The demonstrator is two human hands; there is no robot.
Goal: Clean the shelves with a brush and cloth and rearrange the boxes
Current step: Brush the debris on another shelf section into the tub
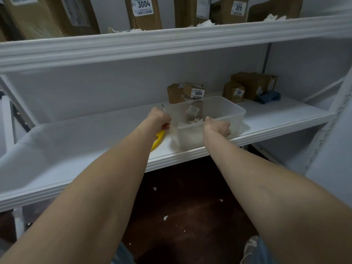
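Both forearms reach straight out over the middle shelf (76, 141). Right hand (217, 128), knuckles up, curls its fingers over the near rim of a translucent plastic tub (228, 113) that holds white scraps (192, 121). Left hand (160, 119) is curled at the tub's left wall. A yellow tool (159, 140) juts from beneath its wrist; whether the fingers grip it cannot be told. Beyond the hands stand small boxes (185, 92). Farther right of the right hand, a blue cloth (268, 97) lies against larger boxes (251, 84).
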